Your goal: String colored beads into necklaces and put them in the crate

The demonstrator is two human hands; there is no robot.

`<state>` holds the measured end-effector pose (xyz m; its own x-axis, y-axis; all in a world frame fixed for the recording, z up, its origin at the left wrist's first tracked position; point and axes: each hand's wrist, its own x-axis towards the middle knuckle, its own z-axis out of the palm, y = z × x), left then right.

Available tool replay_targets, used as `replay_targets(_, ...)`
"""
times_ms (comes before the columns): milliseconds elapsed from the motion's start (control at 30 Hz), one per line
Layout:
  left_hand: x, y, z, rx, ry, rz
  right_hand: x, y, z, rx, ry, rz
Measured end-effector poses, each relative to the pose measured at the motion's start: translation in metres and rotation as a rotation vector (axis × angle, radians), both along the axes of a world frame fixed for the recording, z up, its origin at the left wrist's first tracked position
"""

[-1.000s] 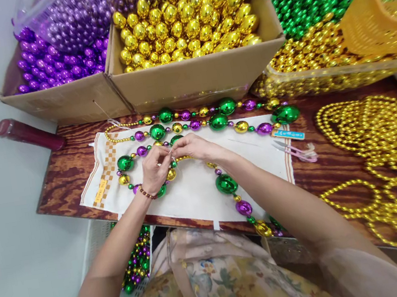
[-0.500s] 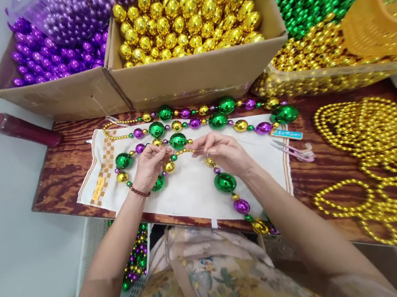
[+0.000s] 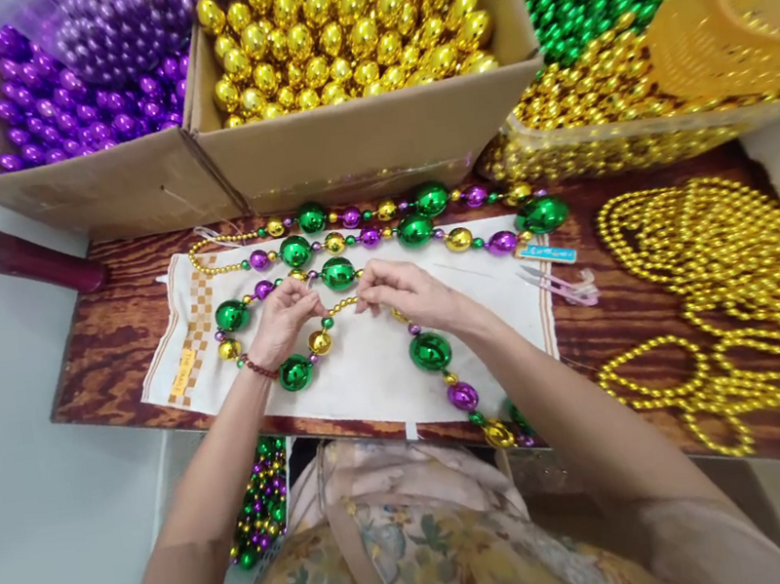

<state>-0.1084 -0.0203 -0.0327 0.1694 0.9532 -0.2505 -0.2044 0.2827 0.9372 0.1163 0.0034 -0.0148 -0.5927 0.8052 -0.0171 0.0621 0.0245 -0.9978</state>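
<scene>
My left hand (image 3: pixel 284 324), with a brown bead bracelet at its wrist, is closed in a pinch, seemingly on a fine thread hardly visible here. Facing it, my right hand (image 3: pixel 409 294) pinches the small gold beads (image 3: pixel 342 306) at the end of a bead strand. Green, purple and gold beads follow along this strand, with a large green bead (image 3: pixel 430 352) below my right hand and another green bead (image 3: pixel 294 373) below my left. The strand lies partly on a white cloth (image 3: pixel 367 384). A second bead strand (image 3: pixel 415 230) stretches across the cloth's far side.
Pink-handled scissors (image 3: pixel 566 284) and a blue-labelled cutter (image 3: pixel 547 253) lie at right. Gold bead chains (image 3: pixel 743 276) spread beyond them. Cardboard boxes (image 3: pixel 366 138) of purple and gold beads stand behind, beside an orange basket (image 3: pixel 690 37). A maroon bottle-like object (image 3: pixel 30 260) is at left.
The whole view has shifted slightly, so things sit further left. My right fingertips have moved closer to my left hand, along the small gold beads.
</scene>
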Motion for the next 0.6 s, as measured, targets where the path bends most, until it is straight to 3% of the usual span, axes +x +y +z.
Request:
replay_targets(167,-0.001,-0.005,0.010,0.064,0.057,-0.140,-0.033,0.015,0.019,-0.009,0.140,-0.059)
replay_targets(267,0.003,-0.007,0.008,0.106,0.101,-0.097,-0.050,0.021,0.018,0.149,0.024,-0.146)
replay_targets(333,0.006,-0.008,0.006,0.107,0.126,-0.038,-0.042,0.020,0.015,0.215,-0.059,-0.198)
replay_targets(433,0.007,-0.011,0.005,0.071,0.118,0.047,0.011,0.007,0.008,0.324,-0.314,-0.313)
replay_targets(500,0.009,-0.012,0.004,0.035,0.083,0.107,0.069,-0.006,-0.001,0.362,-0.647,-0.440)
replay_targets(600,0.014,-0.011,0.003,-0.002,0.065,0.188,0.160,-0.028,-0.021,0.302,-1.111,-0.558)
